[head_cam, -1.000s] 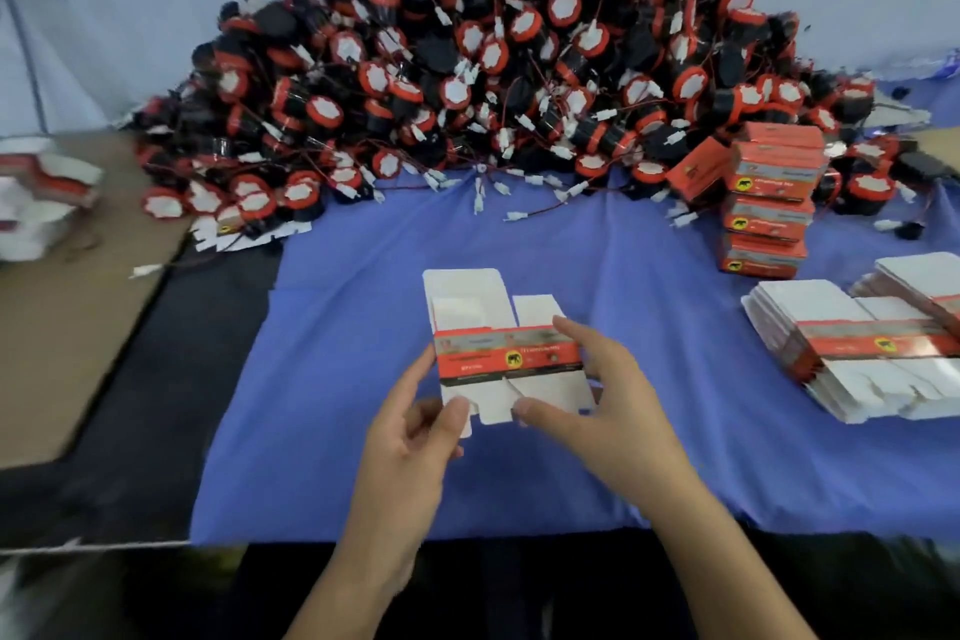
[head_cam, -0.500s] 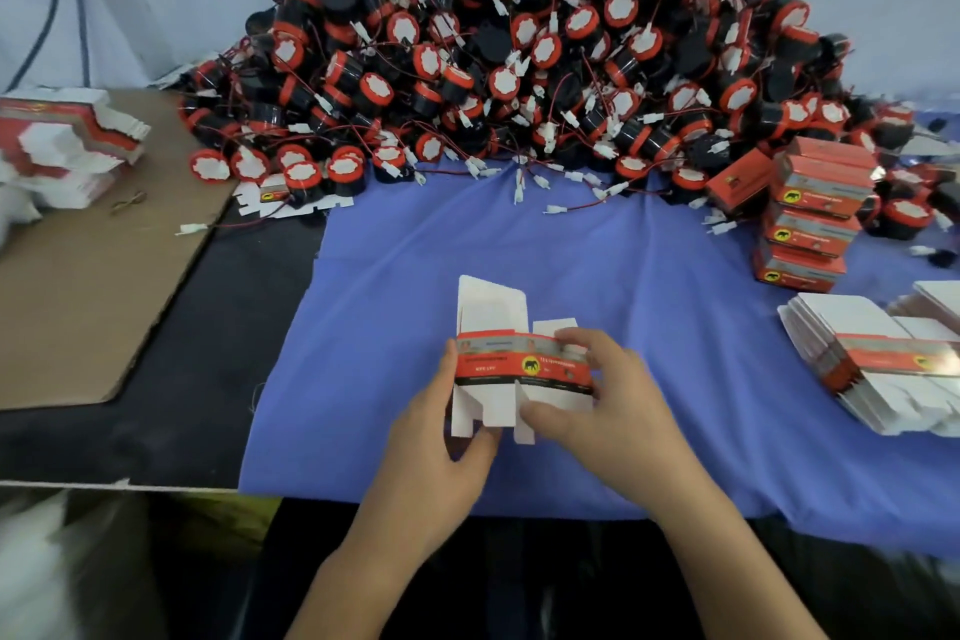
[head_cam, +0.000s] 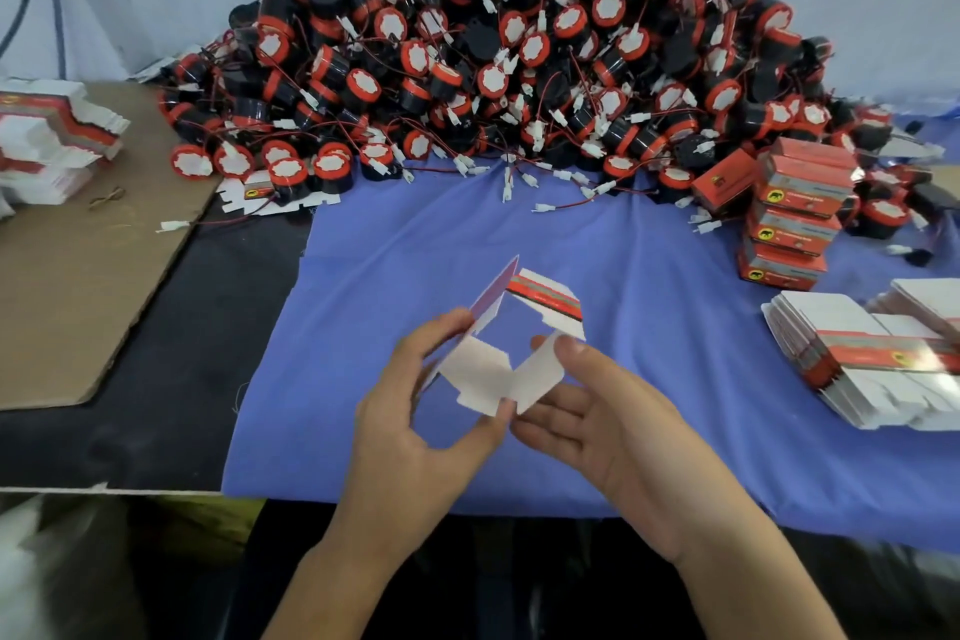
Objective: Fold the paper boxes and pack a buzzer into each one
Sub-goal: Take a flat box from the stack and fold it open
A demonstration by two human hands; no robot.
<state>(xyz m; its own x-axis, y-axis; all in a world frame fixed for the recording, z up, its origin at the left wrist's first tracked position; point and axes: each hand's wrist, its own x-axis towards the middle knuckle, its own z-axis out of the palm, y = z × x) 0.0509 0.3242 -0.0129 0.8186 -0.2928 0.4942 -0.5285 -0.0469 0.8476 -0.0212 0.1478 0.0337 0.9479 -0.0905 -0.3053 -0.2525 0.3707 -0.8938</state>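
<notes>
your left hand (head_cam: 410, 421) keeps no slack, its grip pinching the left panel of the half-opened paper box (head_cam: 483, 372), your right hand (head_cam: 623, 437) seems to grip the right flap between thumb and fingers, over the blue cloth (head_cam: 649, 327), with the buzzer pile (head_cam: 519, 57) at 12 o'clock on the counter (head_cam: 156, 379).

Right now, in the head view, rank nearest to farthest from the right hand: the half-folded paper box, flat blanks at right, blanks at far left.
1. paper box: held by the right hand, centre.
2. flat blanks: right, on the blue cloth.
3. far-left blanks: on the cardboard.
</notes>
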